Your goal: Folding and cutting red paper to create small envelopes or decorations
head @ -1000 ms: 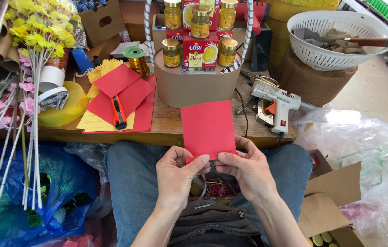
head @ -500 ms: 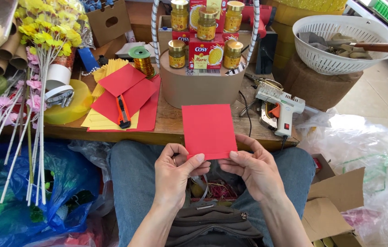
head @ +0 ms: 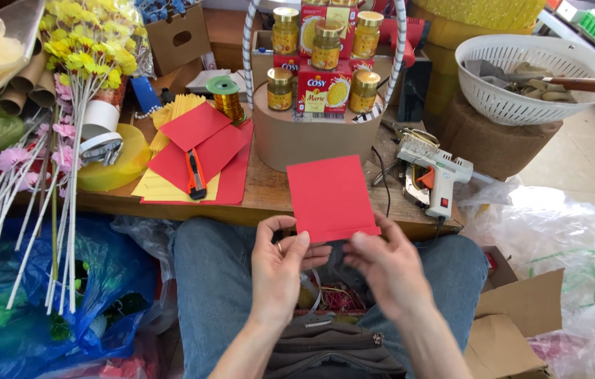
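I hold a red rectangular sheet of paper (head: 329, 196) upright over my lap, in front of the wooden table's edge (head: 262, 207). My left hand (head: 282, 270) pinches its lower left corner between thumb and fingers. My right hand (head: 387, 267) grips the bottom edge on the right, fingers curled under it. Both hands work along the sheet's lower edge, which looks folded.
A round cardboard gift basket (head: 315, 130) with jars and a red box stands behind the sheet. Left of it lie red and yellow papers (head: 199, 151) with an orange utility knife (head: 194, 173). A white glue gun (head: 434, 174) rests at right, artificial flowers (head: 80, 56) at left.
The sheet and both hands stay in nearly the same place; my fingers have shifted slightly along the bottom edge.
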